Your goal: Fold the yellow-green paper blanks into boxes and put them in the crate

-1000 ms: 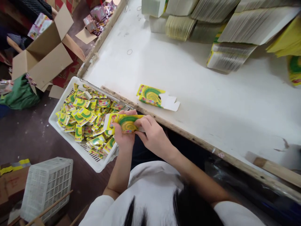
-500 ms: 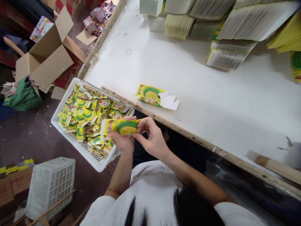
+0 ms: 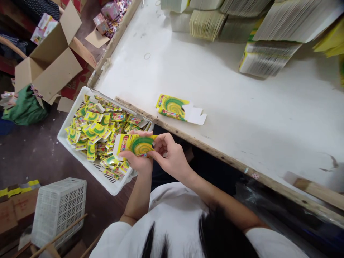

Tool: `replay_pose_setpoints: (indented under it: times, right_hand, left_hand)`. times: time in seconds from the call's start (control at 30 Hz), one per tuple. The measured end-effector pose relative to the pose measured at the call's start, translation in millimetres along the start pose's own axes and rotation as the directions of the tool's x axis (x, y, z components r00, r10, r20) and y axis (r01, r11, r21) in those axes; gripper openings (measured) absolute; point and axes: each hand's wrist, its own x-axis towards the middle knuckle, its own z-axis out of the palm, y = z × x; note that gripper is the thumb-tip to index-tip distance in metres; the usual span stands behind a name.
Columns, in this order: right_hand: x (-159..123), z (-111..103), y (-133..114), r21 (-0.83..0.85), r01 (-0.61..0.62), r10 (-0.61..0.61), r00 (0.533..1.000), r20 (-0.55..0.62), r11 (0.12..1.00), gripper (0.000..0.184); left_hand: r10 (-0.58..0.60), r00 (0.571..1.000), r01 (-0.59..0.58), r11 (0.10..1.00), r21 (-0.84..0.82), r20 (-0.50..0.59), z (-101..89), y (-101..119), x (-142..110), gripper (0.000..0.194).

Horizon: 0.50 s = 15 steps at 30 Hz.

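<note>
Carton (image 3: pixel 53 68), brown and open-flapped, sits in the upper left of the frame, above a white slotted crate (image 3: pixel 48 208) in the lower left. Left of centre, a white basket (image 3: pixel 88 165) holds heaped yellow-green packets (image 3: pixel 98 129). Near the centre, my left hand (image 3: pixel 140 163) is curled around a yellow box (image 3: pixel 142 146), thumb over its printed face. My right hand (image 3: pixel 172 156) is nearly closed, thumb and fingertips at the box's right end; their exact grip I can't quite make out. Just above, a matching box (image 3: pixel 172 106) lies on the white table (image 3: pixel 242 118).
</note>
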Motion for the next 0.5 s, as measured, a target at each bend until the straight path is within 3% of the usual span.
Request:
replay_pose_setpoints:
  times: [0.27,0.5]
  right_hand:
    - [-5,1,0,0.108,0.103,-0.106,0.994,0.025,0.989,0.037]
    - [-11,0,-2,-0.076,0.183,-0.168,0.971,0.171,0.98,0.052]
  left_hand:
    - [0.001,1.0,-0.001,1.0,-0.028,0.003,-3.8,2,-3,0.092]
    - [-0.053,0.997,0.061,0.984,-0.166,0.054,-4.6,3,2,0.083]
